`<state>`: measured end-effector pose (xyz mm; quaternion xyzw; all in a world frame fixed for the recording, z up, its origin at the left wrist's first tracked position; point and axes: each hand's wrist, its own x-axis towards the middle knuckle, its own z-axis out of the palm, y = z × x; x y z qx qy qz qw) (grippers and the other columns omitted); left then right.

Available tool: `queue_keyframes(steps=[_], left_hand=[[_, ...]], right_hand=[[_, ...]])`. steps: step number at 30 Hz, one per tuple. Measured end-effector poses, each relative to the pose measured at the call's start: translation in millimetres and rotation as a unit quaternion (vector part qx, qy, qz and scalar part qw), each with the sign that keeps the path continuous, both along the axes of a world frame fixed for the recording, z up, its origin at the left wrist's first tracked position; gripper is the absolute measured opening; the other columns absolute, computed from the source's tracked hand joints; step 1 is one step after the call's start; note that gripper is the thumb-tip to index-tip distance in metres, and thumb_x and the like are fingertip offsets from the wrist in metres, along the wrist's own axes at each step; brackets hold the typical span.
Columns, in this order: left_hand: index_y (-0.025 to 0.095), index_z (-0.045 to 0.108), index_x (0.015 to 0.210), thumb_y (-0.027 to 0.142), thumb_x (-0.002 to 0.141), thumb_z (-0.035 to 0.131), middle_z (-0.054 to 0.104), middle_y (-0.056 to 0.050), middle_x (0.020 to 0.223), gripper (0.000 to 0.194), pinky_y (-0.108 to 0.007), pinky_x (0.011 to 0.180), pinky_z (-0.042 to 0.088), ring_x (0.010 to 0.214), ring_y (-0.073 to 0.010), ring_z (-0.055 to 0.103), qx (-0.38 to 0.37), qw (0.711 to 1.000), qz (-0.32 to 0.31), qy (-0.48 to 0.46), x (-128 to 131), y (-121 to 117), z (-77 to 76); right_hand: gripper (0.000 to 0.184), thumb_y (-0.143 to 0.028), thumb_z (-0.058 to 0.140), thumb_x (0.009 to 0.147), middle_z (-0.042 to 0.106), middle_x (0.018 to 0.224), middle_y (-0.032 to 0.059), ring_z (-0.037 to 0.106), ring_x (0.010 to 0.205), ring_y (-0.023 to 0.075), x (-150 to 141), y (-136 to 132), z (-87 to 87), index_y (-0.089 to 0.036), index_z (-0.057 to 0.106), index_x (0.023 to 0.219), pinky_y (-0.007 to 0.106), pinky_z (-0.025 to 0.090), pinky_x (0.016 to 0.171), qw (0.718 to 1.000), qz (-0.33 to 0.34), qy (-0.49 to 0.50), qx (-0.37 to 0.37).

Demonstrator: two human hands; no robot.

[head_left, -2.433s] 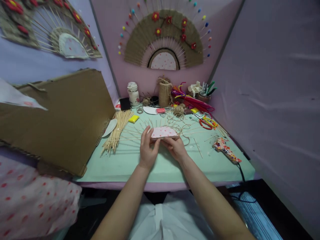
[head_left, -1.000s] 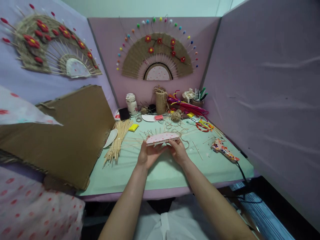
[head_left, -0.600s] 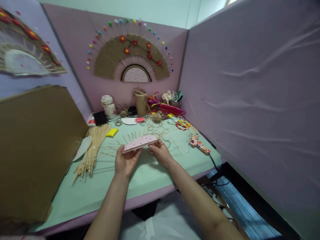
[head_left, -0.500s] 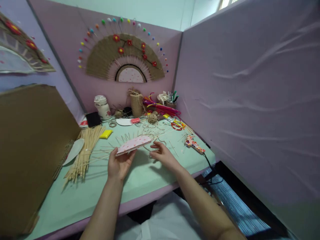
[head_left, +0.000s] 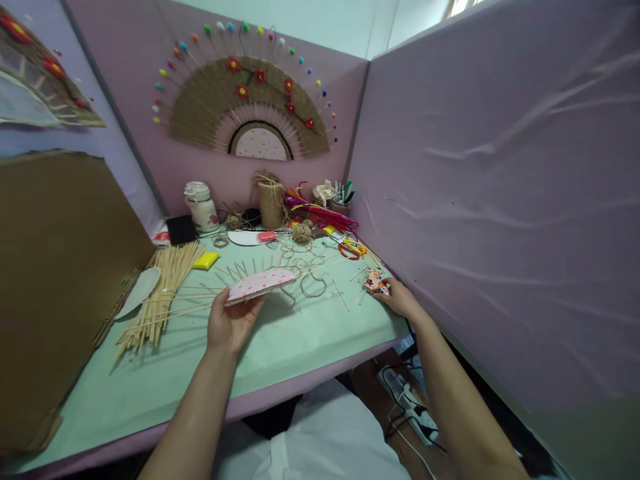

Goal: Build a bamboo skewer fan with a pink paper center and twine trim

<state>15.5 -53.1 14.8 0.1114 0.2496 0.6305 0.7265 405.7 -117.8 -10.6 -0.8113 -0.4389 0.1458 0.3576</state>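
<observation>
My left hand (head_left: 231,321) grips the near left edge of a half-round fan piece (head_left: 261,284) faced with white paper with pink dots, holding it tilted above the table. Thin sticks (head_left: 190,300) fan out from behind this piece to the left and back. At the table's right side, my right hand (head_left: 399,297) is closed round the handle of a flower-patterned hot glue gun (head_left: 375,283). Its fingers are partly hidden behind the gun. A loop of twine (head_left: 313,285) lies between the two hands.
Bundled bamboo sticks (head_left: 161,300) and a white cut-out (head_left: 143,293) lie left, beside a cardboard sheet (head_left: 65,267). Scissors (head_left: 353,249), a twine ball (head_left: 302,232), a white jar (head_left: 201,208) and a twine-wrapped pot (head_left: 271,203) stand or lie behind. A finished fan (head_left: 200,100) hangs on the back panel.
My right hand has moved from beside the fan piece to the right and taken hold of the glue gun. My left hand still holds the fan piece, slightly lower and further left in view.
</observation>
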Motion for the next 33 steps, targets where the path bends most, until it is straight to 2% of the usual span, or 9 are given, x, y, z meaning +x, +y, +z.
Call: queue_keyframes(steps=[5, 8, 11, 13, 15, 19, 23, 29, 33], left_hand=[[0.013, 0.063, 0.085, 0.022, 0.084, 0.051, 0.071, -0.009, 0.084, 0.014, -0.042, 0.077, 0.061, 0.085, -0.0225, 0.069, -0.010, 1.000, 0.004, -0.004, 2, -2, 0.2], [0.014, 0.062, 0.084, 0.022, 0.084, 0.055, 0.070, -0.008, 0.081, 0.011, -0.039, 0.077, 0.060, 0.080, -0.0200, 0.069, -0.009, 1.000, -0.003, -0.007, 4, -4, -0.1], [0.016, 0.061, 0.085, 0.024, 0.083, 0.060, 0.069, -0.007, 0.083, 0.009, -0.037, 0.076, 0.060, 0.079, -0.0190, 0.068, -0.001, 1.000, -0.005, -0.010, 5, -7, -1.2], [0.017, 0.059, 0.087, 0.027, 0.082, 0.062, 0.069, -0.006, 0.085, 0.011, -0.036, 0.075, 0.060, 0.080, -0.0189, 0.067, 0.010, 1.000, -0.008, -0.008, 5, -9, -2.4], [0.019, 0.058, 0.091, 0.031, 0.082, 0.064, 0.068, -0.005, 0.087, 0.016, -0.036, 0.075, 0.060, 0.082, -0.0191, 0.067, 0.023, 1.000, -0.013, -0.001, 6, -10, -4.2], [0.023, 0.056, 0.107, 0.039, 0.081, 0.066, 0.065, -0.002, 0.089, 0.032, -0.034, 0.072, 0.059, 0.081, -0.0180, 0.066, 0.050, 0.998, -0.022, 0.012, 7, -12, -9.0], [0.024, 0.054, 0.113, 0.041, 0.077, 0.070, 0.064, 0.000, 0.085, 0.042, -0.025, 0.060, 0.055, 0.070, -0.0144, 0.063, 0.066, 0.997, -0.033, 0.014, 8, -14, -11.4], [0.023, 0.056, 0.106, 0.041, 0.070, 0.076, 0.065, 0.001, 0.087, 0.045, -0.022, 0.058, 0.052, 0.069, -0.0125, 0.063, 0.085, 0.995, -0.043, 0.027, 10, -17, -12.2], [0.024, 0.054, 0.107, 0.043, 0.068, 0.078, 0.065, 0.001, 0.090, 0.049, -0.022, 0.058, 0.051, 0.072, -0.0130, 0.063, 0.096, 0.994, -0.035, 0.045, 11, -17, -14.0]], right_hand=[[0.040, -0.049, 0.062, 0.069, 0.064, 0.089, 0.0108, 0.057, 0.082, 0.0252, -16, -28, 15.5, -0.018, 0.061, 0.094, 0.036, 0.044, 0.074, 0.998, 0.026, 0.020, 0.050], [0.035, -0.056, 0.048, 0.080, 0.049, 0.066, -0.0003, 0.047, 0.059, 0.0153, -44, -52, 27.1, -0.021, 0.055, 0.085, 0.028, 0.041, 0.055, 0.991, 0.068, 0.093, 0.072], [0.032, -0.049, 0.065, 0.072, 0.037, 0.062, -0.0055, 0.032, 0.049, 0.0082, -88, -67, 34.3, -0.021, 0.052, 0.078, 0.021, 0.025, 0.043, 0.927, 0.119, 0.337, 0.112], [0.035, -0.050, 0.070, 0.070, 0.039, 0.063, -0.0054, 0.030, 0.048, 0.0068, -121, -70, 35.2, -0.020, 0.056, 0.084, 0.020, 0.021, 0.041, 0.890, 0.149, 0.418, 0.102], [0.039, -0.053, 0.071, 0.070, 0.041, 0.063, -0.0051, 0.030, 0.048, 0.0063, -152, -69, 33.1, -0.019, 0.058, 0.084, 0.020, 0.020, 0.040, 0.866, 0.192, 0.456, 0.075], [0.042, -0.056, 0.070, 0.073, 0.039, 0.056, -0.0060, 0.031, 0.047, 0.0064, -204, -58, 24.6, -0.018, 0.052, 0.072, 0.021, 0.022, 0.040, 0.844, 0.276, 0.459, 0.034], [0.044, -0.058, 0.068, 0.074, 0.038, 0.053, -0.0076, 0.031, 0.045, 0.0064, -239, -45, 18.0, -0.020, 0.047, 0.072, 0.021, 0.025, 0.040, 0.837, 0.292, 0.460, 0.052], [0.045, -0.062, 0.064, 0.075, 0.038, 0.054, -0.0077, 0.028, 0.043, 0.0065, -254, -39, 11.6, -0.020, 0.050, 0.078, 0.021, 0.021, 0.038, 0.836, 0.285, 0.465, 0.060], [0.044, -0.062, 0.062, 0.078, 0.038, 0.054, -0.0070, 0.029, 0.044, 0.0070, -255, -41, 4.4, -0.021, 0.047, 0.073, 0.022, 0.023, 0.038, 0.847, 0.272, 0.452, 0.068]])
